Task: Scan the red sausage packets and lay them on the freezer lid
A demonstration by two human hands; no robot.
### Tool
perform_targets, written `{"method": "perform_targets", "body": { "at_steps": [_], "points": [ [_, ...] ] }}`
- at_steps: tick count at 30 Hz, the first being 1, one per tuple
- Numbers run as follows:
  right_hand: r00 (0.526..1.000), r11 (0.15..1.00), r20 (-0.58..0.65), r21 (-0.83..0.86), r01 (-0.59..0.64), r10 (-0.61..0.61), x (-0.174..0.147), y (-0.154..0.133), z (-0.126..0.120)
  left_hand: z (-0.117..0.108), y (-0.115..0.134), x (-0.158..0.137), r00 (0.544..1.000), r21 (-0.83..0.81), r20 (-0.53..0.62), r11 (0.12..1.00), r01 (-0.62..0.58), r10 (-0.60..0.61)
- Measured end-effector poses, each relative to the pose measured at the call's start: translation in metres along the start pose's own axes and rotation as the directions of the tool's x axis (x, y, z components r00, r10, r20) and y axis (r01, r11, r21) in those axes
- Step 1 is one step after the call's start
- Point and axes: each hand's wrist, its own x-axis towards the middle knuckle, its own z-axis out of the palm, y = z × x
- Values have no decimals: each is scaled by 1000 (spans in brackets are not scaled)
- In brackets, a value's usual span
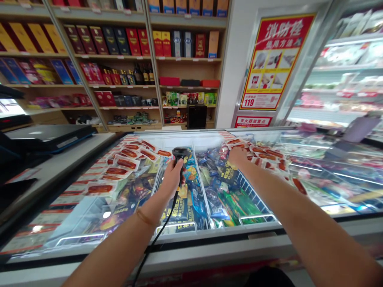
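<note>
My left hand [174, 174] is wrapped round the grip of a black handheld barcode scanner [180, 153], held over the freezer's glass top. The scanner's black cable [167, 219] runs down past my left wrist. My right hand [237, 156] reaches forward to the near left side of a pile of vacuum-packed sausages [265, 153] on the glass. Its fingers are blurred and partly hidden, so their grip does not show. To the left, more vacuum-packed sausages [125, 162] lie spread out in loose rows on the glass.
Under the glass, wire baskets [202, 191] hold bagged frozen goods. A flat dark device [49, 137] stands on the counter at left. Shelves of boxed goods [119, 40] line the back wall, beside a red fire hydrant poster [277, 59]. A lit display fridge [344, 79] stands at right.
</note>
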Motion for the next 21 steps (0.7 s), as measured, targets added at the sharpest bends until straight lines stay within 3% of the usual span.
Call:
{"method": "perform_targets", "body": {
  "at_steps": [6,8,10,12,14,18,21],
  "points": [
    [975,986,188,-95,137,-117,-23,-81,10,-10,-12,6,1000,-23,-27,1000,13,-13],
    [947,973,229,13,228,-225,-34,-107,12,-16,-17,7,1000,-26,2,1000,-17,17],
    [944,953,169,154,259,-284,-44,-122,12,-21,-19,8,999,-35,10,999,-35,35],
    [962,950,71,194,245,-262,-52,-124,13,-23,-18,7,999,-43,5,998,-34,34],
    [978,971,50,136,196,-204,-59,-118,15,-23,-17,6,1000,-38,10,999,-29,30],
    [953,983,244,33,179,-182,-66,-105,21,-20,-16,4,998,2,58,999,-39,39],
    [939,976,266,48,210,-216,-66,-105,23,-20,-16,4,994,25,102,999,-39,36]
  ]
}}
